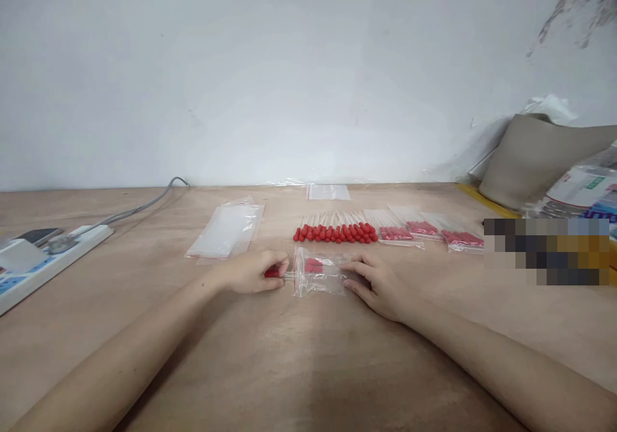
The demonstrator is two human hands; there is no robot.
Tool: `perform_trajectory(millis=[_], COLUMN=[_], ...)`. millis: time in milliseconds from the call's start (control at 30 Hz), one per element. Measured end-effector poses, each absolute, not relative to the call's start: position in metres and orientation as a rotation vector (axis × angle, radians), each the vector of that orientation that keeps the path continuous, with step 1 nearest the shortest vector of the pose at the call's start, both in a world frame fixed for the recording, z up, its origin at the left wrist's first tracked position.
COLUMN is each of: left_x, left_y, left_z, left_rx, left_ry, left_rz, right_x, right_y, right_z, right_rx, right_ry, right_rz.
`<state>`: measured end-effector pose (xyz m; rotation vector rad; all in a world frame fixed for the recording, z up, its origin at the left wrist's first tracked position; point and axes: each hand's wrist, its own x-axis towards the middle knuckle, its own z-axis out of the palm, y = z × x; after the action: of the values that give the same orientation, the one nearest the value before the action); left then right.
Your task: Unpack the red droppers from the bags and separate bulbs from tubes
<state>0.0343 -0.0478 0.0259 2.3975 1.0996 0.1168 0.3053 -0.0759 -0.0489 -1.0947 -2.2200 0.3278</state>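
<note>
My left hand (263, 272) is closed around a small bunch of red-tipped sticks (272, 272). Their pale stems point right, into the mouth of a clear plastic bag (330, 283). Inside that bag, near its mouth, more red tips (313, 265) show through the film. My right hand (373, 284) grips the far end of the bag between thumb and fingers. Just beyond the bag lies a row of loose red-tipped sticks (336, 231), red ends toward me.
Flat empty zip bags (224, 229) lie to the left, with another bag (328, 192) by the wall. On the right are filled bags (461, 239). A power strip (53, 258) with a cable sits far left. A grey-brown container (540, 162) and a bottle (573, 191) stand far right.
</note>
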Motion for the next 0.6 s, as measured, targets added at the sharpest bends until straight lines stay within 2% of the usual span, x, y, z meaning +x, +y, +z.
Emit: perform_trajectory(millis=[167,300,400,600], left_x=[-0.011,-0.035,-0.012,0.063], left_y=[-0.041,-0.023,-0.008,0.023], left_z=[0.058,0.061,0.047,0.019], left_rx=[1.916,1.803,1.786,1.73], left_ry=[1.181,1.321,1.526,1.755], left_rz=[-0.129,0.305,0.674,0.697], right_x=[0.305,0.305,0.305,0.306], right_y=[-0.076,-0.075,-0.075,-0.075], right_z=[-0.048,-0.05,-0.05,-0.049], right_rx=[-1.09,-1.088,-1.092,-1.075], right_ry=[-2.224,-2.222,-2.222,-2.242], right_rz=[0.335,0.327,0.336,0.331])
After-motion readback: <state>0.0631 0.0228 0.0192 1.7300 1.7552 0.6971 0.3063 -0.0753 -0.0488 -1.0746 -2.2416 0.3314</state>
